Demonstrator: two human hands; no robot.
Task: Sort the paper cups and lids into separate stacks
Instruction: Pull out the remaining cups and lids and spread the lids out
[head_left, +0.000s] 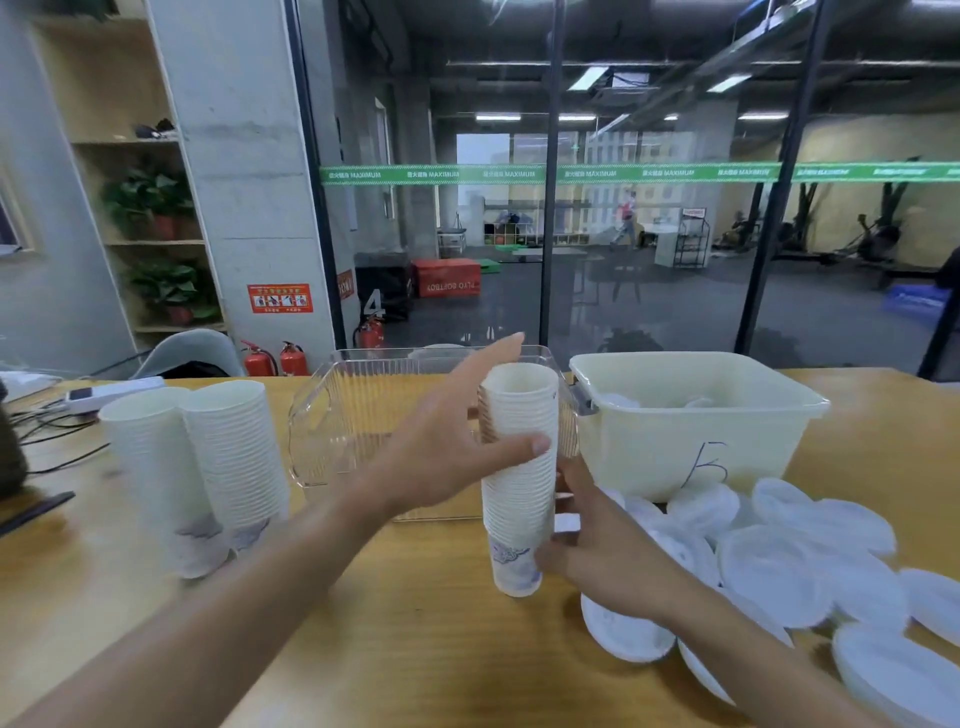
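A tall stack of white paper cups (519, 467) stands upright at the middle of the wooden table. My right hand (597, 556) grips its lower part from the right, thumb near the printed bottom cup. My left hand (447, 447) is at the stack's upper part, thumb across the front and fingers stretched straight behind the rim. Two more cup stacks (208, 467) stand side by side at the left. Several white plastic lids (779, 561) lie loose and overlapping at the right.
A clear plastic bin (332, 415) stands behind the cup stack. A cream bin (691, 441) marked with a letter holds a few lids at the back right. A power strip (114, 392) and cables lie at the far left. A glass wall runs behind the table.
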